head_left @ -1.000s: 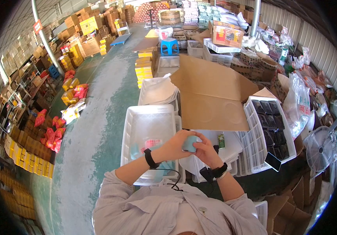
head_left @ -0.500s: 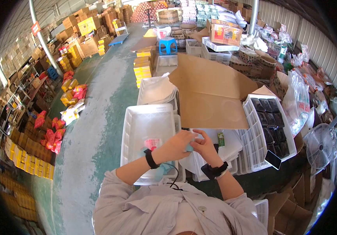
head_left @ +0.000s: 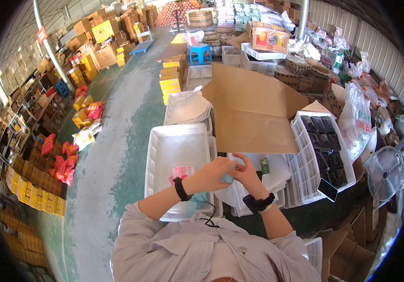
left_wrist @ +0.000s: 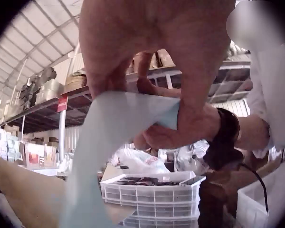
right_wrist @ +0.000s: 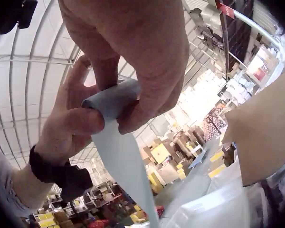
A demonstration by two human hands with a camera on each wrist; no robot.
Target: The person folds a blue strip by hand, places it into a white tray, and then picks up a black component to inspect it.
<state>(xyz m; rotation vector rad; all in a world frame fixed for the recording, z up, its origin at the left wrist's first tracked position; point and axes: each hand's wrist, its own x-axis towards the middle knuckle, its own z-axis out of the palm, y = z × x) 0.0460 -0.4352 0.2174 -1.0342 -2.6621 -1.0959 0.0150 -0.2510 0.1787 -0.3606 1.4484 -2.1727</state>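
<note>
Between both hands is a pale blue strip (right_wrist: 118, 152), part of it wound into a small roll (right_wrist: 111, 99) in the right wrist view. The left hand (head_left: 210, 175) pinches one side of the roll with thumb and fingers. From the other side the right hand (head_left: 250, 177) pinches it, fingertips close to the left hand's. In the left wrist view a length of the strip (left_wrist: 97, 137) hangs down from the fingers. More pale blue material (head_left: 200, 199) lies in the white crate (head_left: 152, 160) under the left forearm, near a pink-printed piece (head_left: 182, 171).
A big cardboard sheet (head_left: 253, 113) stands ahead. To the right are a crate of dark packs (head_left: 323, 141), a phone (head_left: 327, 190) at its corner and a fan (head_left: 384, 174). White stacked sheets with a small green packet (head_left: 264, 165) lie beside the right hand.
The roll has turned between the fingers and is more covered by them. The blue material in the crate has shifted toward the person, uncovering more of the pink-printed piece. Both hands stay close together.
</note>
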